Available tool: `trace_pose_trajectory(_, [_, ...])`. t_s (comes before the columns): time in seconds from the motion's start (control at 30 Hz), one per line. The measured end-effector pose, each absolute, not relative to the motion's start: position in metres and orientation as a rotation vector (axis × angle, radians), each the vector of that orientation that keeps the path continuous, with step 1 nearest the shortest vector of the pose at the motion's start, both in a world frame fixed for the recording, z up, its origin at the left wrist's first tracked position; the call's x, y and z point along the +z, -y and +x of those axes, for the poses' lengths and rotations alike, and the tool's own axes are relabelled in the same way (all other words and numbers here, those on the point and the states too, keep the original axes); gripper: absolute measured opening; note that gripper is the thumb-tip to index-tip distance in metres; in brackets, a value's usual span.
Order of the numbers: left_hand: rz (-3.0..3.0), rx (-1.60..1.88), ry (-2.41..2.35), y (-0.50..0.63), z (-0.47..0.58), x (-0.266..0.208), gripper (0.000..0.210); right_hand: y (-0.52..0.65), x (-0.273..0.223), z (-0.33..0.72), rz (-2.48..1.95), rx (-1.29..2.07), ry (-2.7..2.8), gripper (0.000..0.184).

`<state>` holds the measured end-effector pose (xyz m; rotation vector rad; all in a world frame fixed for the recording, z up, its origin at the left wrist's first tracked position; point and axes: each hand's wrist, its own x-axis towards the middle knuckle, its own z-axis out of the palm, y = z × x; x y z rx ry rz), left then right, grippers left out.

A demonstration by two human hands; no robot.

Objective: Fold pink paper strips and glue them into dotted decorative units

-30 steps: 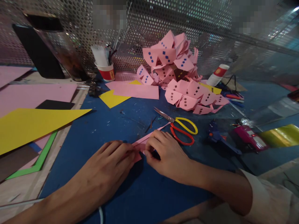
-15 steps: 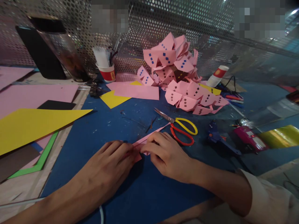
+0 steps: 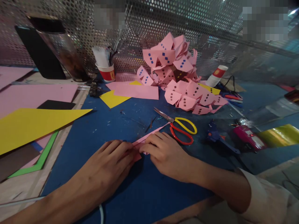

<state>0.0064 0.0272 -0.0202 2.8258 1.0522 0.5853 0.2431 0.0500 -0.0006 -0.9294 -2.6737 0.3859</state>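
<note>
Between my two hands is a pink paper strip (image 3: 149, 135), its thin far end reaching up to the scissors (image 3: 174, 120). My left hand (image 3: 114, 161) is closed on its near part, and a small pink corner pokes out below the fingers. With bent fingers pinched together, my right hand (image 3: 163, 154) grips the same paper just to the right. Most of the held part is hidden under my fingers. The scissors, with one yellow and one red handle, lie slightly open on the blue table (image 3: 109, 124) beyond my right hand.
Folded pink paper pieces with dark squares (image 3: 187, 96) are heaped at the back. A blue glue gun (image 3: 219, 138) and a magenta object (image 3: 249, 137) lie right. Coloured sheets (image 3: 35, 124) cover the left. A paper cup (image 3: 105, 72) holds white sticks; a clear bottle (image 3: 67, 51) stands nearby.
Hardly anything differs. The fingers of my right hand have shifted slightly on the pink strip; my left hand stays in place.
</note>
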Motion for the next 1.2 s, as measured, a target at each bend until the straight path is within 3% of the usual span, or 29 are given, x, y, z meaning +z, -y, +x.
trace_pose_trajectory(0.63, [2.828, 0.605, -1.048, -0.027, 0.006, -0.02, 0.02, -0.049, 0.002, 0.253, -0.849, 0.332, 2.715, 0.027])
trace_pose_trajectory(0.87, [2.819, 0.605, -1.054, -0.027, 0.007, -0.02, 0.019, -0.05, -0.002, 0.253, -0.854, 0.418, 2.621, 0.045])
trace_pose_trajectory(1.2, [2.65, 0.636, -1.093, -0.023, 0.005, -0.017, 0.02, -0.05, -0.003, 0.255, -0.849, 0.322, 2.701, 0.033])
